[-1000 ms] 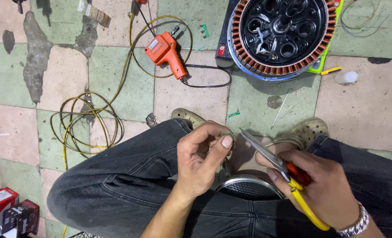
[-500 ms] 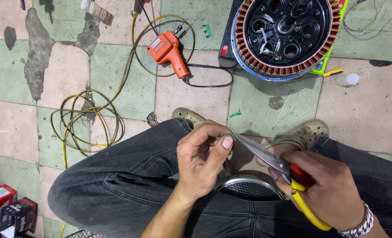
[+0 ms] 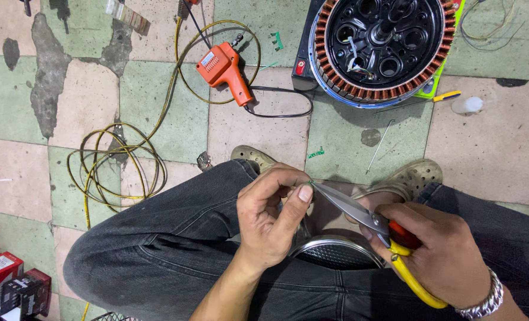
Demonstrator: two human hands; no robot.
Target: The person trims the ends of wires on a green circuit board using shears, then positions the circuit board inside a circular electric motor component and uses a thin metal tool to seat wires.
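Yellow-handled scissors (image 3: 368,229) in right hand (image 3: 439,252) touch, seemingly, left hand's (image 3: 270,220) pinch.

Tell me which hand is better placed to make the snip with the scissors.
Right. The right hand already grips the scissors by their yellow and red handles, blade tips at the left hand's fingertips. The left hand is pinching something small, too tiny to identify.

Site: informal floor-level motor repair workshop. Evidence: worn, patched green-and-pink tile floor (image 3: 157,107); opened motor stator (image 3: 383,47) with copper windings; orange soldering gun (image 3: 226,71); loose yellow wire coil (image 3: 113,166); screwdriver (image 3: 419,102); small boxes (image 3: 12,285) at floor edge.
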